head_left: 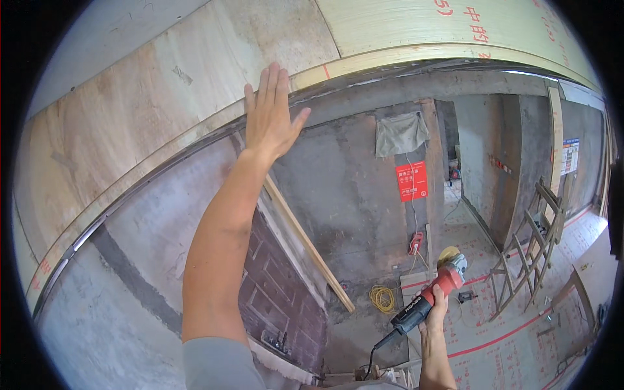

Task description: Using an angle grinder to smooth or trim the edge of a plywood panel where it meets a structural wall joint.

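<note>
My left hand (268, 123) is raised with its fingers stretched out, the fingertips against the edge of a wooden ceiling board (156, 110). Along that board runs a pale timber strip (390, 57), and a short red mark shows on it just right of my fingers. Lower down, my right hand (437, 311) is wrapped round an angle grinder (422, 302) with a red and black body. Its yellowish disc (448, 254) points up and away from me. A black cord (375, 354) hangs from the grinder's rear end.
A wooden stepladder (533, 244) stands at the right. A coiled yellow cable (382, 299) lies on the floor near a leaning timber batten (305, 244). On the grey wall are a red sign (412, 181) and a hanging cloth (401, 134). A dark panelled door (279, 286) is at lower left.
</note>
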A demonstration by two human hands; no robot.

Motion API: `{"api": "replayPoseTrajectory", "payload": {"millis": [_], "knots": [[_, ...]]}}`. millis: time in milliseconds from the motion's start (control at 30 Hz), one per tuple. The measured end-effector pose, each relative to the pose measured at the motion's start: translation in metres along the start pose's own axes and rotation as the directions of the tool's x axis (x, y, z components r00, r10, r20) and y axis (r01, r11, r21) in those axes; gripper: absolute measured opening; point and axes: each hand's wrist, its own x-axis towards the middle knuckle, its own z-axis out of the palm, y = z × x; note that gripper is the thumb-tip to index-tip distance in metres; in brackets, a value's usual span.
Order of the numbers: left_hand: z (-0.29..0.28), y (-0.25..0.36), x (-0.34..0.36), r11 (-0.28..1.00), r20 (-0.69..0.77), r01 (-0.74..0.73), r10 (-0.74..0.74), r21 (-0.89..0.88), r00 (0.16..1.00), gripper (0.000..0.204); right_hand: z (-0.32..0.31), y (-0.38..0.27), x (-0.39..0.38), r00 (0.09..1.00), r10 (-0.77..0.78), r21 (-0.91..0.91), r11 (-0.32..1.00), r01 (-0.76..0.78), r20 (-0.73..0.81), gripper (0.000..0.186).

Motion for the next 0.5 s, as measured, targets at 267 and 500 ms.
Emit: {"api": "replayPoseTrajectory", "payload": {"millis": [267, 500], "knots": [[-0.017, -0.008, -0.019, 0.996, 0.069, -0.062, 0.066, -0.068, 0.995, 0.077, 0.057, -0.034, -0.003, 0.975, -0.113, -0.129, 0.982, 0.139, 0.191, 0.041], [-0.031, -0.026, -0.033, 0.997, 0.058, -0.080, 0.080, -0.003, 0.995, 0.070, 0.119, -0.077, -0.006, 0.884, -0.273, -0.075, 0.943, 0.324, 0.380, 0.044]]}}
